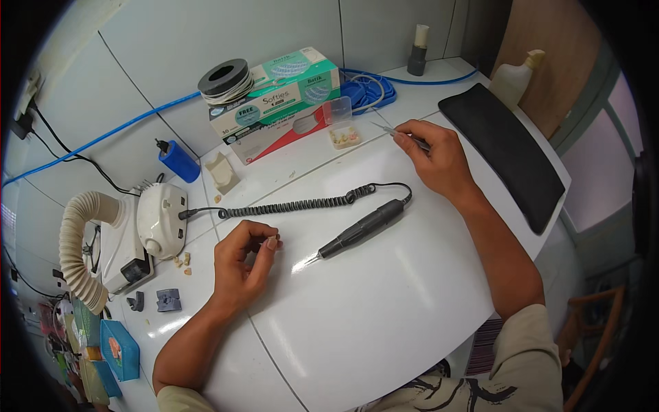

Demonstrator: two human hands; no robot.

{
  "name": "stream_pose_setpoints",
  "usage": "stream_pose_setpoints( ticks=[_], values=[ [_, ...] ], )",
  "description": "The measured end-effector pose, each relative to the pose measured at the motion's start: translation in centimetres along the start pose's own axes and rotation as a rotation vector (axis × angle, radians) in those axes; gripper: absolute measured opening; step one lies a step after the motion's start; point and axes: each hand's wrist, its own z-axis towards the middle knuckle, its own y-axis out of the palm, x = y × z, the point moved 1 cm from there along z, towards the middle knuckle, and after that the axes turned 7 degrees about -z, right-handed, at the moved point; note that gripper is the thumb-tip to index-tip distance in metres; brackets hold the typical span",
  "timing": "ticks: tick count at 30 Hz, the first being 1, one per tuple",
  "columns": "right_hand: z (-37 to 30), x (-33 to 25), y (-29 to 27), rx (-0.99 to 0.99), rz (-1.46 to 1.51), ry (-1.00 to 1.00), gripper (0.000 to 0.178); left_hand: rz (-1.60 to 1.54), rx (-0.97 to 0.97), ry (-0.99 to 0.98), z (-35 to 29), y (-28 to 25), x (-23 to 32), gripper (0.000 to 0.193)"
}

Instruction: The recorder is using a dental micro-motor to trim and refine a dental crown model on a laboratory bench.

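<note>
My left hand [240, 264] is raised over the white table, thumb and fingers pinched together. Whatever sits between the fingertips is too small to make out. In my right hand [436, 154] is a slim pointed metal tool [386, 128], its thin tip aimed left toward a small clear box [344, 136] of tooth-coloured pieces with its lid up. Between my hands lies a black rotary handpiece [364, 228], with a thin metal bit at its end. Its coiled cord [295, 205] runs left to a white machine [163, 218].
Glove and mask boxes [281, 96] stand at the back, a cable roll [225, 81] on top. A blue holder [180, 161], beige block [222, 173], ribbed hose [75, 240], grey blocks [168, 300] and blue tray [120, 349] occupy the left. A black pad [504, 154] lies right.
</note>
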Motion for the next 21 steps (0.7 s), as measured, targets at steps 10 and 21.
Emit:
stream_pose_setpoints(
  ticks=[10, 21],
  values=[
    [0.9, 5.7, 3.2, 0.265, -0.024, -0.165, 0.010, 0.922, 0.050, 0.122, -1.2, -1.8, 4.0, 0.014],
    [2.4, 5.2, 4.2, -0.063, 0.000, -0.206, 0.025, 1.138, 0.181, 0.196, -5.1, -5.0, 3.1, 0.008]
  ],
)
